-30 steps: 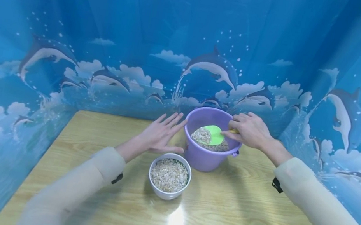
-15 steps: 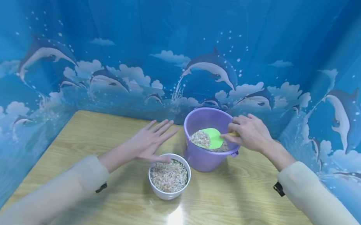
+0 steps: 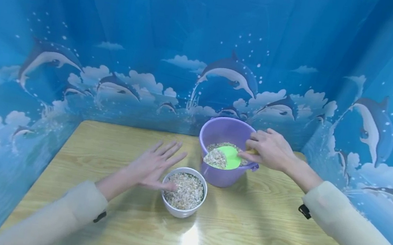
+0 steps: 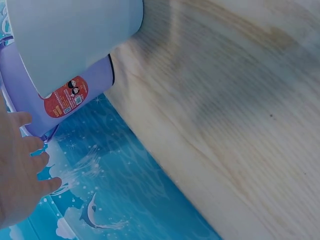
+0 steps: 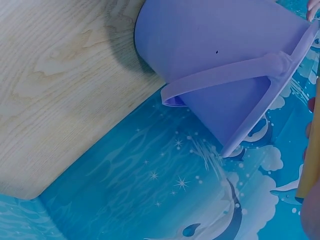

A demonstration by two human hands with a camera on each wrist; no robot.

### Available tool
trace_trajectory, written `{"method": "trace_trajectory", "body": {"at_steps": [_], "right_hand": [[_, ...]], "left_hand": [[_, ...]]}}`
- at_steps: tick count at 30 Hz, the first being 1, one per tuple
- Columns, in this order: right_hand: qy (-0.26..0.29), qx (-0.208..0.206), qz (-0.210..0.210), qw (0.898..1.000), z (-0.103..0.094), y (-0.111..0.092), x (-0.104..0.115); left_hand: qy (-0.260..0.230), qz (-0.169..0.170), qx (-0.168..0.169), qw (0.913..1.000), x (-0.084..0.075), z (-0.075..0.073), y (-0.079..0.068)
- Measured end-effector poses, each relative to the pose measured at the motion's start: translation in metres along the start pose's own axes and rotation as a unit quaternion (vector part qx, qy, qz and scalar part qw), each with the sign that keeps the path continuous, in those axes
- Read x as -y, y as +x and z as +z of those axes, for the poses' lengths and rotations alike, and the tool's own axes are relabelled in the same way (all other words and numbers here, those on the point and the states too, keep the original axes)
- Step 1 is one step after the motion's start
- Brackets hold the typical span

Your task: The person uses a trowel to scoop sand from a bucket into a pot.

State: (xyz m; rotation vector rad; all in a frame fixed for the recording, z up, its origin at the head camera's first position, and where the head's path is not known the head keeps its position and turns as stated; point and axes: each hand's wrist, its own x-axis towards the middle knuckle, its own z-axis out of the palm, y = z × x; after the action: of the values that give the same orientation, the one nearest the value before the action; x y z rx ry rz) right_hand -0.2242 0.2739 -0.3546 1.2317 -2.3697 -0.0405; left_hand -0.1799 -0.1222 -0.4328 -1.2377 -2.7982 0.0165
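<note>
In the head view my right hand [image 3: 270, 150] grips the yellow handle of a green scoop [image 3: 230, 157]. Pale grain-like bits fill the scoop's front, which hangs over the near rim of a purple bucket [image 3: 221, 179]. More of the bits lie inside the bucket. To its front left stands a white bowl [image 3: 182, 213] heaped with similar pale bits [image 3: 187, 191]. My left hand [image 3: 151, 166] hovers at the bowl's left, fingers spread, thumb over the bowl's edge; whether it touches is unclear. The right wrist view shows the scoop's handle [image 5: 312, 150] at its edge.
A wooden table [image 3: 263, 236] carries the bowl and bucket. Behind and at both sides hangs a blue curtain [image 3: 147, 46] printed with dolphins. The bucket's own carrying handle [image 5: 225, 75] hangs down its side in the right wrist view.
My left hand has drawn back from the bucket, leftward and nearer, to beside the bowl. The loaded scoop has come toward the bucket's near rim in my right hand.
</note>
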Motion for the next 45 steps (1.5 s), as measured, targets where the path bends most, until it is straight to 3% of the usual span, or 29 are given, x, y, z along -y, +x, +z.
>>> {"method": "trace_trajectory", "body": {"at_steps": [15,25,45], "right_hand": [[0.015,-0.02,-0.03,0.999,0.009,0.006,0.015],[0.007,-0.009,-0.042,0.999,0.011,0.01,0.027],[-0.041,0.005,-0.087,0.995,0.011,0.019,0.04]], "left_hand": [[-0.007,0.018,0.006,0.9998,-0.01,0.014,-0.017],[0.003,0.016,0.015,0.9997,-0.012,0.022,-0.02],[0.015,0.014,0.009,0.9997,-0.012,0.022,-0.021]]}}
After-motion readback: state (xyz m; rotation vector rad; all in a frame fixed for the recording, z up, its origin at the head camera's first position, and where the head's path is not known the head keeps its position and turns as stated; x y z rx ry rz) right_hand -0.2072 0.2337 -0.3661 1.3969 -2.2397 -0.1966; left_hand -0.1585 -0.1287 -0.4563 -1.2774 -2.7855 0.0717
